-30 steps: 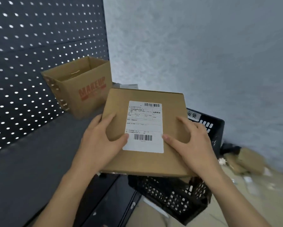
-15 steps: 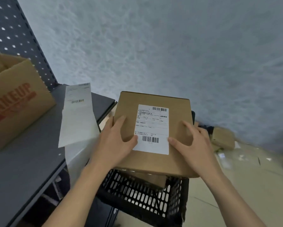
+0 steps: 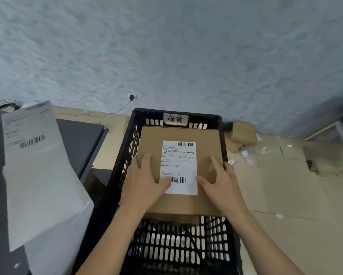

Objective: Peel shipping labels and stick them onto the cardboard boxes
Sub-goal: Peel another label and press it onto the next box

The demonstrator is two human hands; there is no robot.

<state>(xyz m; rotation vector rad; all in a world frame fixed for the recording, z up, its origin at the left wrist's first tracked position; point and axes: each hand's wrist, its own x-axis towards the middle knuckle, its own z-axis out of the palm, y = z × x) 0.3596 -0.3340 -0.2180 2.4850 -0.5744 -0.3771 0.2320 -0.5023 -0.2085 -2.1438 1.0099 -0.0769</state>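
Step in hand: the label is already stuck flat on top of the cardboard box, edges down as far as can be seen. Judged step: setting the finished box into the black crate.

Left hand: fingers spread and fairly straight on the box top, thumb tip on the label's lower left corner by the barcode. Right hand: fingers likewise spread flat on bare cardboard, thumb touching the label's right edge. Neither hand curls round anything.

Box position: inside the crate's outline at its far end. A second cardboard edge shows just beneath the near side, so it probably rests on another box; contact cannot be confirmed.

Next move, as judged: lift both hands straight up, then turn to the label sheet on the worktop at left for the next peel.

Clearances: the far edge sits just beside the crate's tagged wall, the right edge close to the right rim, and the left wrist close to the left wall. The near half of the crate stands open. Flattened cardboard covers the floor at right.
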